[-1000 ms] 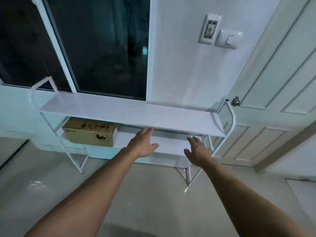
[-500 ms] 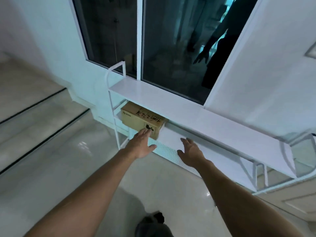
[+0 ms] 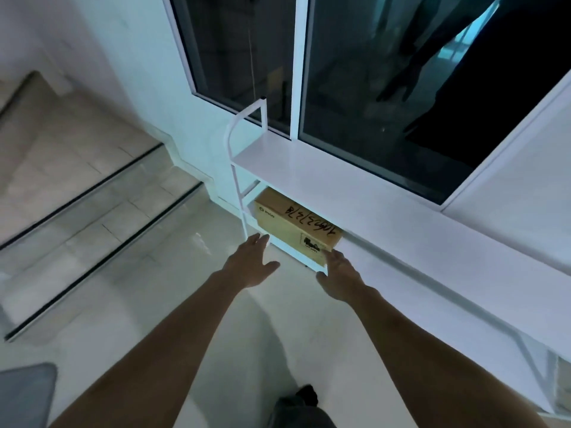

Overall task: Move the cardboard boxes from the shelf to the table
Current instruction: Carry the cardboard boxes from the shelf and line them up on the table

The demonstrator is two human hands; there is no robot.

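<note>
One cardboard box [image 3: 293, 228] sits on the shelf [image 3: 324, 171], on the lower tier under the top board, just beyond both fingertips. The right hand [image 3: 341, 274] has straight fingers reaching its near right corner, perhaps touching; the left hand [image 3: 251, 262] hovers spread off its left end, holding nothing, seemingly bracketing it for a two-handed lift

A single head-worn wide-angle view looks steeply down and forward, close above both outstretched forearms, toward the white shelf [image 3: 324, 177] at 1 o'clock, under the window [image 3: 370, 72].
</note>
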